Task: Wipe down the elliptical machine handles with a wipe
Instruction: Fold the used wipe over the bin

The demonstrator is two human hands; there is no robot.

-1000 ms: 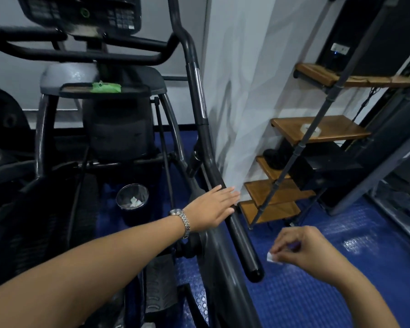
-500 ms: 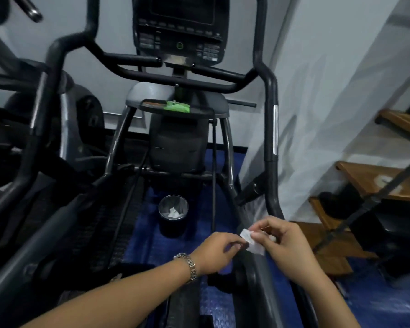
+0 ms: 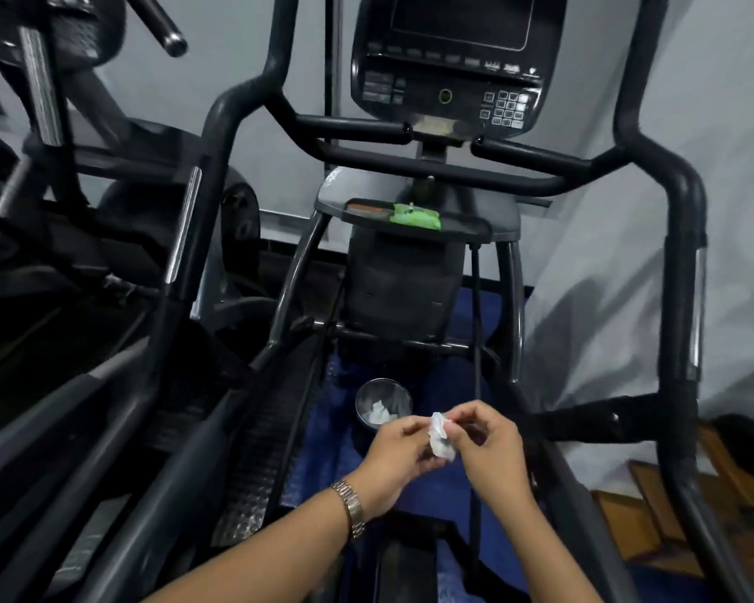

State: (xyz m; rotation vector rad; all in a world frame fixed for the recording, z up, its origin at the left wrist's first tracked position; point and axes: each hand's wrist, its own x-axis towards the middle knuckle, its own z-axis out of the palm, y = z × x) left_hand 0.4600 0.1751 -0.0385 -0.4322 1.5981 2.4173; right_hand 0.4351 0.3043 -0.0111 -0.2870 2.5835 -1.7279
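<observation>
1. Fingers point(image 3: 469, 419) of your right hand point(image 3: 495, 454) and left hand point(image 3: 395, 456) are curled, pinching one crumpled wipe point(image 3: 440, 437) between them, low at centre.
2. Both handles stand ahead of and above the wipe, long axes near upright. The right handle point(image 3: 682, 219) lies up and right, seemingly nearer your right hand. The left handle point(image 3: 216, 176) lies up and left.
3. Count: two hands, one wipe, two upright handles, two short inner grips point(image 3: 353, 128), one bin point(image 3: 358, 404), one green pack point(image 3: 414, 217).
</observation>
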